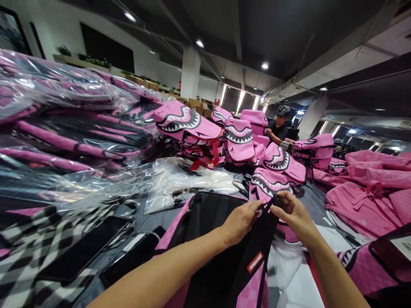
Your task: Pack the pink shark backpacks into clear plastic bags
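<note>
A black and pink backpack (221, 222) with a small red label lies in front of me, its black side up. Near its upper right corner, my left hand (240, 220) is closed with its fingertips on a black strap (268, 206). On the other side, my right hand (293, 214) pinches the same strap close to its end. Both hands are a short distance apart. Small fittings on the strap are too dark to make out. Just beyond my hands sits a pink pouch with a shark-mouth print (266, 182).
Plastic-wrapped backpacks (64, 115) are piled high at the left. Clear plastic bags (192, 179) and a black-and-white checked cloth (28, 239) lie nearer. Shark-mouth bags (239, 137) stand ahead, and pink backpacks (362, 201) at the right. Another person (279, 128) works farther back.
</note>
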`<state>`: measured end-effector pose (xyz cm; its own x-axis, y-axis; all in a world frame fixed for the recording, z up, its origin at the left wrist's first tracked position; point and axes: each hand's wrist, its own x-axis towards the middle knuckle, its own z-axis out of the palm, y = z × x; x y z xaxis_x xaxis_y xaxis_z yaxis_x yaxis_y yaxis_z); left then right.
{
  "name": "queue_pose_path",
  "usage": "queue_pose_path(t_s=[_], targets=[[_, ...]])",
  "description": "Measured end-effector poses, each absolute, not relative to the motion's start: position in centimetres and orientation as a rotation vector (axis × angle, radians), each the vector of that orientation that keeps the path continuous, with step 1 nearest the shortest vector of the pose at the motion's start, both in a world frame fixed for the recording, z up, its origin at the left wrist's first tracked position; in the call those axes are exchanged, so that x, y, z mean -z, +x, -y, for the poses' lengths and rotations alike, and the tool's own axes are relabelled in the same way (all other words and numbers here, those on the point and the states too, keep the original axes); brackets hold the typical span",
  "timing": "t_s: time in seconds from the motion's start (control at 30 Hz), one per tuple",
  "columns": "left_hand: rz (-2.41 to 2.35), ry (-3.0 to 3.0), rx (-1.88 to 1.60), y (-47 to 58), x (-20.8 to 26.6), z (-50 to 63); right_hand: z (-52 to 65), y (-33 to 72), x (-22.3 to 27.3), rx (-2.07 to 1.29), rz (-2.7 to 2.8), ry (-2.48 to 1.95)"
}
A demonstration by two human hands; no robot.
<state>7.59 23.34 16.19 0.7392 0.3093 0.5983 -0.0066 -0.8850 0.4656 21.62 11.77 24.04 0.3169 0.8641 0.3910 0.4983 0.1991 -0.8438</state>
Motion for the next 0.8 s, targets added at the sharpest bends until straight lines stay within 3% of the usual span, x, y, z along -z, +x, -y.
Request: queue_pose_path(t_s=[0.13, 0.27, 0.4, 0.53, 0.67, 0.8], targets=[[-0.604, 2.574, -0.727, 2.0, -14.3, -21.1, -15.7, 23.0, -22.2, -0.279, 1.318, -1.493], [-0.753, 2.05, -0.365, -2.0, -12.3, -17.9, -21.3, 22.8, -17.9, -0.076, 1.287, -1.679], [-0.789, 1.588, -0.363, -2.4, -12.0, -16.3, -25.3, 21.4, -15.0, -0.062, 1.273, -1.696], [-0.921, 1.691, -0.406, -2.2, -12.7, -16.1, -26.5, 22.1, -15.9, -0.011, 1.274, -1.616], [-0.713, 1.676, -0.159, -2.4, -12.1, -15.1, -26.1, 24.6, -17.0, -0.042, 1.345, -1.565], [-0.595, 2.067, -0.02, -2.9, -11.8, -14.0, -26.2, 25.1, -13.8, -0.098, 1.463, -1.655]])
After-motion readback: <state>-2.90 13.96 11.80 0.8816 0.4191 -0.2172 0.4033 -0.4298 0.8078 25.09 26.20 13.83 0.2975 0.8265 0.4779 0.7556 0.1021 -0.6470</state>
